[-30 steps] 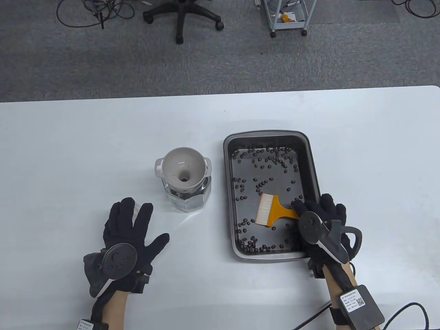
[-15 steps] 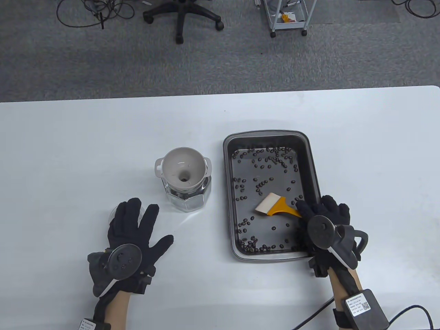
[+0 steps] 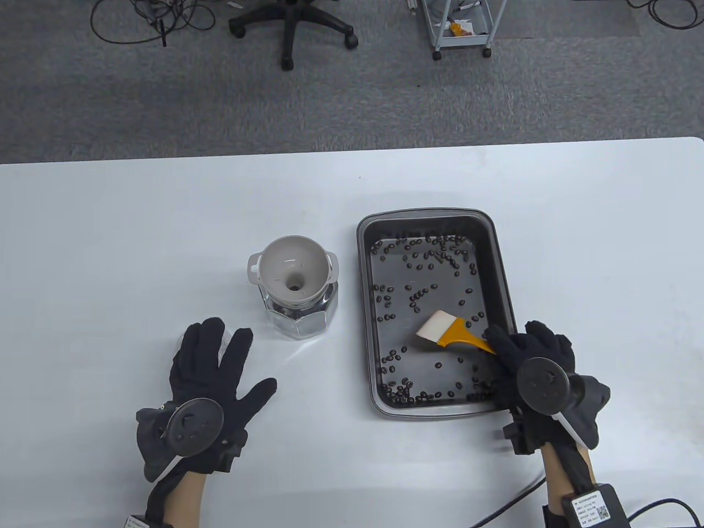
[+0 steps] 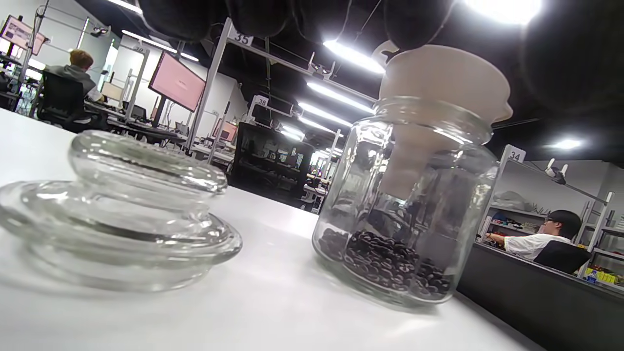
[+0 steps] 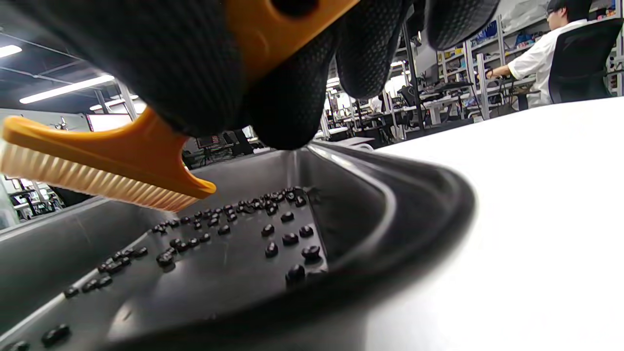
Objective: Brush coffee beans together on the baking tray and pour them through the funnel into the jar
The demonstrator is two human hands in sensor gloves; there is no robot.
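The baking tray [image 3: 503, 286] sat on the white worktop [image 3: 137, 231], just right of the glass jar [image 3: 300, 322]. The funnel [image 3: 291, 269] was seated in the jar's mouth, and the left wrist view showed a layer of beans already at the bottom of the jar. Coffee beans [image 3: 429, 256] were scattered over the tray floor – a loose bunch by the far wall, another along the near wall, a few strays between.

The right hand [image 3: 531, 357] was at the tray's near right corner with its fingers curled round the orange handle of the brush [image 3: 448, 330]. The pale bristles hung lifted above the tray floor, not touching the beans, as the right wrist view showed.

The left hand [image 3: 212, 371] lay flat on the worktop to the near left of the jar, fingers spread and holding nothing – its fingertips were over the glass lid [image 4: 117, 204], which sat on the worktop beside the jar.
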